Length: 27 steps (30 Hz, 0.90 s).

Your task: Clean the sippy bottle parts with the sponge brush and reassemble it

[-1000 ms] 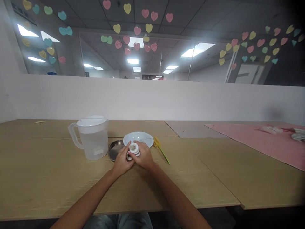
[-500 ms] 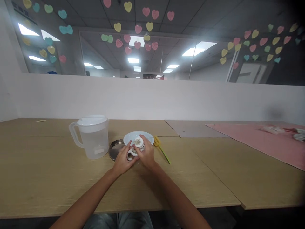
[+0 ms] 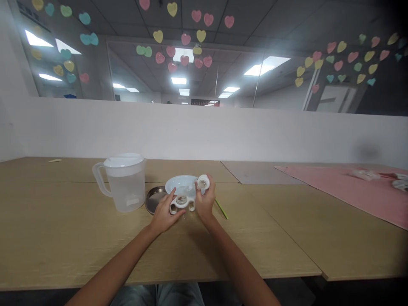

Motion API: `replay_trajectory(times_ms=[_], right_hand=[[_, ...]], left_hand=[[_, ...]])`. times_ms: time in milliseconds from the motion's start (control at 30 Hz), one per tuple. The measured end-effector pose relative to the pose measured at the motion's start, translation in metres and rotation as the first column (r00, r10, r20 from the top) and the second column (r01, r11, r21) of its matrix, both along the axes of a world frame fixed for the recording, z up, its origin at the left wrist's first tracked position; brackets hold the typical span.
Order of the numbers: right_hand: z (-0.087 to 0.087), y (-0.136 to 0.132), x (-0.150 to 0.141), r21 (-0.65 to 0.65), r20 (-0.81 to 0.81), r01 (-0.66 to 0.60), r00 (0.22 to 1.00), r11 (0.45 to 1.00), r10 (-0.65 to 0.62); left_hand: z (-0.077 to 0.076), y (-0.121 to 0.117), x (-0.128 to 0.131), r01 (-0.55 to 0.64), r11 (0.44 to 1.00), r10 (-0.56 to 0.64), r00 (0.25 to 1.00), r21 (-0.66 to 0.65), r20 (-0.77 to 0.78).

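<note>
View: head camera, looking forward and down at the tabletop [image 3: 60, 238].
Left hand [image 3: 164, 212]: fingers [image 3: 173, 194] spread, curled onto the two-handled white cup [image 3: 181, 204], holding it just above or on the tabletop (contact below is hidden).
Right hand [image 3: 205, 201]: fingers [image 3: 210, 182] in a narrow pinch on the white cap [image 3: 203, 182], raised over the plate's right edge.
Progress: cap and cup are apart, well separated between the hands; the jug's lid is on.
Nearby: white plate [image 3: 178, 182] behind the cup, steel dish [image 3: 154, 199] to its left, plastic jug [image 3: 125, 187] beyond that, green-handled brush [image 3: 221, 209] right (head hidden behind the right hand).
Rest: pink mat [image 3: 334, 187], grey board [image 3: 258, 172], wooden stick [image 3: 54, 160].
</note>
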State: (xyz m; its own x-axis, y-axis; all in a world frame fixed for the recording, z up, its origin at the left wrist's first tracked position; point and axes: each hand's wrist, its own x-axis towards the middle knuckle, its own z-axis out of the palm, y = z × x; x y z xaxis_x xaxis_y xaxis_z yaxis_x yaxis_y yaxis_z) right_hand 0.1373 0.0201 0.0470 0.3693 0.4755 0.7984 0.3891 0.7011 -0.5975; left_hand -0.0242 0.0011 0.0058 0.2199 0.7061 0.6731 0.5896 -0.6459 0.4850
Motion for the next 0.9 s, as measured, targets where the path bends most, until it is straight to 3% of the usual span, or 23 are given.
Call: replay_trajectory(times_ms=[300, 500, 900], right_hand=[[-0.006, 0.017, 0.009, -0.126, 0.001, -0.013, 1.000, 0.992, 0.013], [-0.012, 0.020, 0.009, -0.181, 0.105, 0.032, 0.994, 0.983, -0.013], [-0.009, 0.018, 0.014, -0.326, 0.211, -0.059, 0.968, 0.943, 0.134]], left_hand=[[0.002, -0.002, 0.000, 0.000, 1.000, 0.000, 1.000, 0.003, -0.012], [0.003, -0.002, 0.001, 0.006, 1.000, -0.005, 1.000, 0.016, -0.027], [0.005, -0.004, 0.001, 0.009, 1.000, -0.009, 0.999, 0.000, -0.042]])
